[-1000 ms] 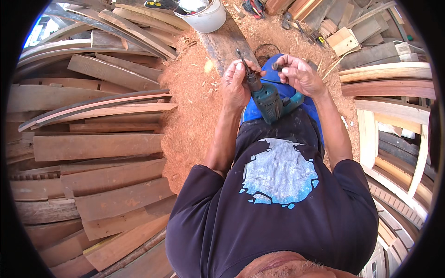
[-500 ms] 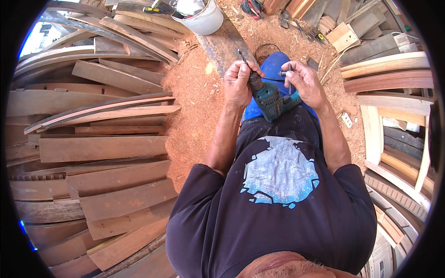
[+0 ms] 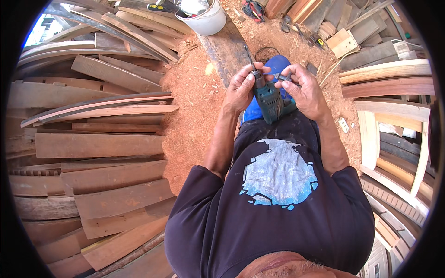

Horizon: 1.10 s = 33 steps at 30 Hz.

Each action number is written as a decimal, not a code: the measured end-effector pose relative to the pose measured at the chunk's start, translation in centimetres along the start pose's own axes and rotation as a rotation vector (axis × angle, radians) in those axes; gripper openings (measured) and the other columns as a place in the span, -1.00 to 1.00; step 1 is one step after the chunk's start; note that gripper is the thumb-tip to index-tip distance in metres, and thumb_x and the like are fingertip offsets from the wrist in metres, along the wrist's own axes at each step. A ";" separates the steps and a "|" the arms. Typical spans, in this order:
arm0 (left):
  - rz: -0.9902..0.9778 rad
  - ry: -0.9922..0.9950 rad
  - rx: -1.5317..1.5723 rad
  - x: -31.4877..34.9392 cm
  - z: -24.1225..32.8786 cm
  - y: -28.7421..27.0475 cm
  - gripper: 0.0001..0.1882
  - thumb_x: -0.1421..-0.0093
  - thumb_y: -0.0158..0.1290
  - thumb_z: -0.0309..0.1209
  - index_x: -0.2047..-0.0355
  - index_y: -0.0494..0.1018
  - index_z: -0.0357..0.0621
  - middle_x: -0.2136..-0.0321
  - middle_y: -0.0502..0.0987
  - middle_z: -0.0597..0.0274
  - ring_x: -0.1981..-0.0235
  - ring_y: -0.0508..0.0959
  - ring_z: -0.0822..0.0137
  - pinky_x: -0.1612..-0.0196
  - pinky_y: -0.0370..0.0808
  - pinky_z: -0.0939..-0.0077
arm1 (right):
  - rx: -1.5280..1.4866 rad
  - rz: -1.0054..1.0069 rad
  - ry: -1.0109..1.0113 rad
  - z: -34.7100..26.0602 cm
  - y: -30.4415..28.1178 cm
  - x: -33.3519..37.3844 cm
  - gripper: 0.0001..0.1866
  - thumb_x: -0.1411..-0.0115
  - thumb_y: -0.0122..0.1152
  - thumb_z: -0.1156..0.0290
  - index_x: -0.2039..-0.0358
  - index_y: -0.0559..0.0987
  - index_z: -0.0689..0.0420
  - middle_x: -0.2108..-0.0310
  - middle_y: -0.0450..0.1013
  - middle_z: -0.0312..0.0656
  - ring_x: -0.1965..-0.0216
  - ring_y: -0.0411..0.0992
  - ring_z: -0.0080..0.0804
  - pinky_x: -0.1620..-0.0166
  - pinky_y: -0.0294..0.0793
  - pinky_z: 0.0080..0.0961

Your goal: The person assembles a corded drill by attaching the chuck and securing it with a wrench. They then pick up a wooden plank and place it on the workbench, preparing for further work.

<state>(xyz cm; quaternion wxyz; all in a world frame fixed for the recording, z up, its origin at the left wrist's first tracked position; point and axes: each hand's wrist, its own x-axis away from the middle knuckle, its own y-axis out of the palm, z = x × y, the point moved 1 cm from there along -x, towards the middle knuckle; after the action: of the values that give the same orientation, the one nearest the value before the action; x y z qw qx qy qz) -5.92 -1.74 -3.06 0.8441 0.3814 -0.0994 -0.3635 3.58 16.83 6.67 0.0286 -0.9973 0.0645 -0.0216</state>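
Observation:
A teal power drill (image 3: 270, 103) rests on my lap, its chuck end pointing away from me. My left hand (image 3: 243, 84) is closed around the chuck (image 3: 257, 78), and a dark drill bit (image 3: 249, 56) sticks out beyond the fingers. Pinched in my right hand (image 3: 301, 88) is a small dark chuck key (image 3: 282, 78), its tip close to the right side of the chuck. Whether the key touches the chuck I cannot tell. The drill's handle is partly hidden by my right hand and wrist.
A white bucket (image 3: 207, 21) stands on a worn plank (image 3: 227, 44) ahead. Sawdust (image 3: 185, 120) covers the floor. Stacked boards (image 3: 102, 146) fill the left side; timber and a pale wooden frame (image 3: 369, 139) line the right. Several tools, including a coiled cable (image 3: 253, 10), lie beyond.
My right hand has brought the chuck key left, nearer the chuck, and the key now lies more sideways. The drill has turned slightly more upright in view.

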 end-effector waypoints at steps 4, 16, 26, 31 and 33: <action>0.065 -0.007 -0.089 0.2 0.0 -0.2 -0.55 -0.42 0.09 -0.36 -0.25 0.37 -0.27 -0.12 0.55 -0.03 -0.10 0.58 0.16 -0.18 0.53 0.17 | 0.190 0.023 -0.085 0.0 0.2 -0.3 -0.84 -0.35 0.21 0.50 0.10 0.54 0.25 0.27 0.54 -0.14 0.19 0.57 -0.39 0.10 0.53 -0.40; 0.169 -0.044 -0.003 0.7 0.7 0.6 -0.57 -0.43 0.08 -0.41 -0.25 0.39 -0.29 -0.10 0.57 0.02 -0.07 0.59 0.25 -0.16 0.53 0.30 | 0.567 0.111 -0.425 -0.7 0.8 -1.2 -0.78 -0.16 0.37 0.51 0.15 0.67 0.17 0.21 0.62 -0.10 0.13 0.54 -0.09 -0.01 0.50 -0.23; 0.196 0.025 -0.229 1.0 -0.6 -0.5 -0.55 -0.35 0.21 -0.40 -0.19 0.45 -0.30 0.00 0.64 0.10 0.00 0.61 0.35 -0.14 0.53 0.38 | 0.580 0.092 -0.509 -0.3 1.3 -1.2 -0.77 -0.15 0.39 0.48 0.15 0.68 0.18 0.24 0.62 -0.11 0.16 0.53 -0.09 0.03 0.51 -0.22; 0.197 0.057 -0.244 1.1 -0.3 0.0 -0.52 -0.34 0.22 -0.38 -0.20 0.45 -0.33 0.00 0.63 0.11 0.03 0.60 0.37 -0.10 0.54 0.40 | 0.616 0.097 -0.526 -0.2 1.1 -1.4 -0.78 -0.16 0.39 0.47 0.16 0.68 0.19 0.27 0.62 -0.10 0.19 0.52 -0.07 0.06 0.52 -0.21; 0.205 0.053 -0.227 1.2 -0.4 -0.2 -0.51 -0.34 0.23 -0.37 -0.21 0.45 -0.33 0.01 0.63 0.13 0.05 0.60 0.40 -0.08 0.55 0.42 | 0.621 0.090 -0.505 -0.3 1.1 -1.4 -0.78 -0.16 0.39 0.46 0.16 0.68 0.19 0.28 0.62 -0.09 0.22 0.52 -0.05 0.08 0.51 -0.21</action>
<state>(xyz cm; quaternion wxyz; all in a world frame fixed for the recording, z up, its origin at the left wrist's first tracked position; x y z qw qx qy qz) -5.03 -2.42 -3.63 0.9168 0.2809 -0.0735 -0.2741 2.06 15.89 6.87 0.3444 -0.9113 0.0895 0.2071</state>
